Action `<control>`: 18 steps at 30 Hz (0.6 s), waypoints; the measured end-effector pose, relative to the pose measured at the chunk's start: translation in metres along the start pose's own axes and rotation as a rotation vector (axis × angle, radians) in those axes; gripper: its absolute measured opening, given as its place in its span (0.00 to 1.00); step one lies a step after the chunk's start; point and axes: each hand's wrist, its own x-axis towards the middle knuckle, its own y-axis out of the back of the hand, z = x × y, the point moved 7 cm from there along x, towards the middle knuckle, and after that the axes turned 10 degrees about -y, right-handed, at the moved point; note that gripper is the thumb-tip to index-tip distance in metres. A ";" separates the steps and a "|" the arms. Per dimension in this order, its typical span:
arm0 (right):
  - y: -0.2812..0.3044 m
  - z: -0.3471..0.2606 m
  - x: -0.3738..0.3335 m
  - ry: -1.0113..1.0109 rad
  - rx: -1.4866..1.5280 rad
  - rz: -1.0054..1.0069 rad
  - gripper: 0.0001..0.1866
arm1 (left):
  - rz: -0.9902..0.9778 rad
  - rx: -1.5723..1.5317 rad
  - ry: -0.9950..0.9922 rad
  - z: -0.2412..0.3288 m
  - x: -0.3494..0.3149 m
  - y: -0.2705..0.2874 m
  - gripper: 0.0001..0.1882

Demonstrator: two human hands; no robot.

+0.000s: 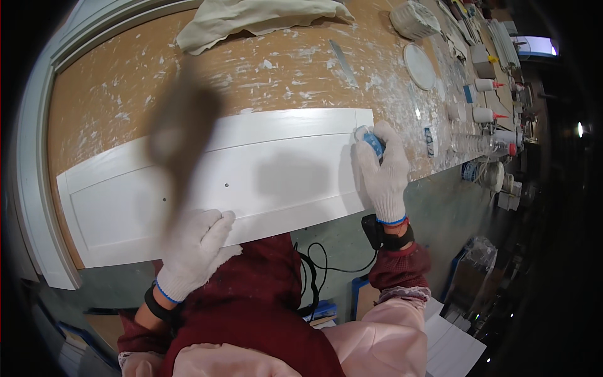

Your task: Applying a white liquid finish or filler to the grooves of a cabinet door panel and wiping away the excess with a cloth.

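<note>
A long white panel (276, 157) with a shallow recessed face lies on the bench before me, two small dark holes in it. My right hand (386, 173), in a white knitted glove, is closed around a small blue block (374, 144) at the panel's right end; the fingers hide most of the block, so its kind is unclear. At the near edge, my gloved left hand (196, 251) has its fingers together over the panel and the thumb below the edge, gripping it. A blurred brown shape (182, 125) close to the camera covers part of the panel.
Beyond the panel, the paint-spattered bench (270, 81) holds a cream cloth (264, 22), a flat metal strip (343, 63), a white lid (419, 66) and a white tub (414, 20). Red-tipped bottles (487, 115) stand right. A black cable (339, 269) hangs below.
</note>
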 end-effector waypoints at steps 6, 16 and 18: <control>-0.007 0.009 0.000 0.008 -0.032 0.057 0.10 | 0.036 0.001 -0.002 -0.001 -0.001 0.000 0.35; -0.008 0.014 -0.005 0.020 -0.160 0.077 0.13 | 0.053 -0.003 -0.021 0.000 -0.001 0.001 0.38; -0.008 0.007 -0.002 0.021 -0.159 0.067 0.12 | 0.051 -0.005 -0.019 0.000 -0.001 0.001 0.37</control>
